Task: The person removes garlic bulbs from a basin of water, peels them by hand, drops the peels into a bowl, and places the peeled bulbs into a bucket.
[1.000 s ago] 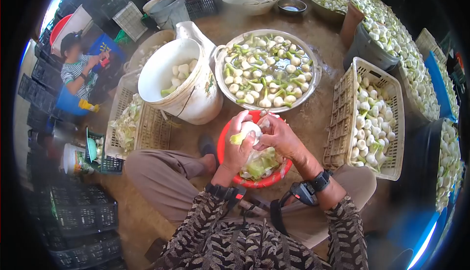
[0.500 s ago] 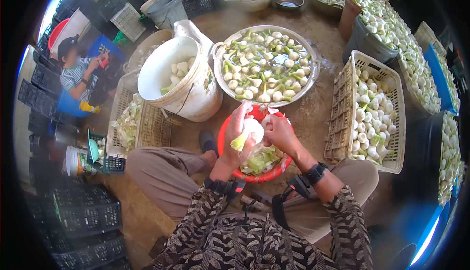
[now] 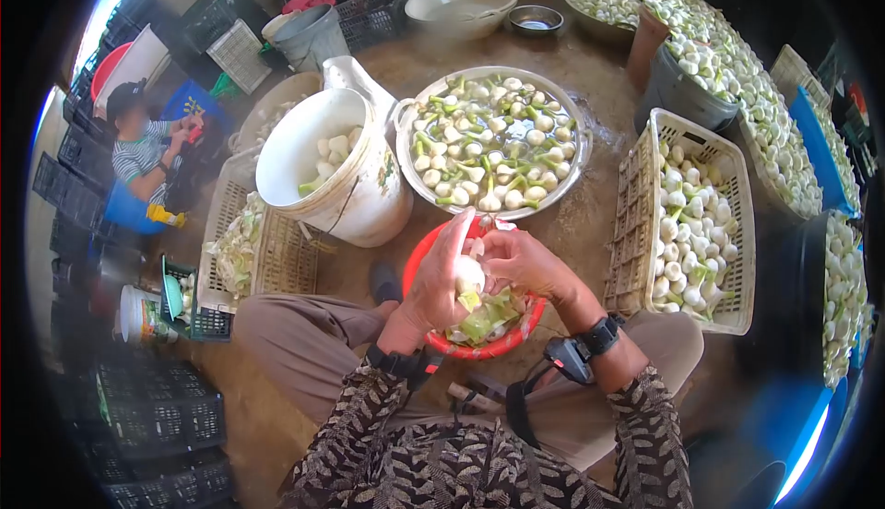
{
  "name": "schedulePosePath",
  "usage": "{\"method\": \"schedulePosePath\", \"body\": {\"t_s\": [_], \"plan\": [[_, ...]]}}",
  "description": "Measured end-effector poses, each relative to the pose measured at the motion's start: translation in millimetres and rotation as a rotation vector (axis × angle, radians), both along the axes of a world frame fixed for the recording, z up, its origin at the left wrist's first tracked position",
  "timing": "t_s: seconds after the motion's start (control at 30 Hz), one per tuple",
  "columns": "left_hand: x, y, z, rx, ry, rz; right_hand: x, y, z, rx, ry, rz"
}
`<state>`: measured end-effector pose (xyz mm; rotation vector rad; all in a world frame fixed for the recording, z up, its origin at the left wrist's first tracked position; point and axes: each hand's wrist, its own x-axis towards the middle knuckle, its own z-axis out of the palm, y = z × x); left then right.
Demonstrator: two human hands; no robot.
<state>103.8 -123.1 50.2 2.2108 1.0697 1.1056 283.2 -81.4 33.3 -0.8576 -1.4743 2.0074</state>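
Note:
My left hand [image 3: 431, 286] is closed around a white garlic bulb [image 3: 469, 275] with a short pale-green stem. My right hand [image 3: 533, 267] is at the bulb's right side, thumb and fingers pinched against its skin. Both hands are over a red basin [image 3: 413, 265] between my legs, which holds loose peeled-off leaves and skins [image 3: 487, 321]. Just beyond it stands a wide metal basin [image 3: 584, 154] of water with many stemmed garlic bulbs floating in it. To the left, a tilted white bucket [image 3: 373, 200] has a few peeled bulbs [image 3: 337, 147] inside.
A plastic crate [image 3: 627, 223] of garlic bulbs stands at my right, with a long heap of garlic [image 3: 765, 112] behind. On the left are a crate [image 3: 290, 255] with leaf scraps, stacked black crates [image 3: 161, 408] and a seated person [image 3: 143, 149]. A large pan [image 3: 461, 6] stands at the back.
The garlic bulb has turned in my left hand, so its stem shows less and points downward. My right hand has shifted closer over the bulb. The view has tilted slightly.

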Motion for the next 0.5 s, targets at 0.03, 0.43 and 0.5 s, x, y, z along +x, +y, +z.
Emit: {"method": "schedulePosePath", "body": {"t_s": [0.03,0.43,0.5], "plan": [[-2.2,1.9,-0.1,-0.027,-0.007,-0.018,0.8,1.6,0.6,-0.116,0.047,0.039],[-6.2,6.8,-6.6,0.211,0.09,-0.074,-12.6,-2.0,-13.7,-0.078,0.065,-0.014],[-6.3,5.6,-9.9,0.263,0.095,-0.093,-13.8,-6.4,-17.1,-0.06,0.061,-0.054]]}}
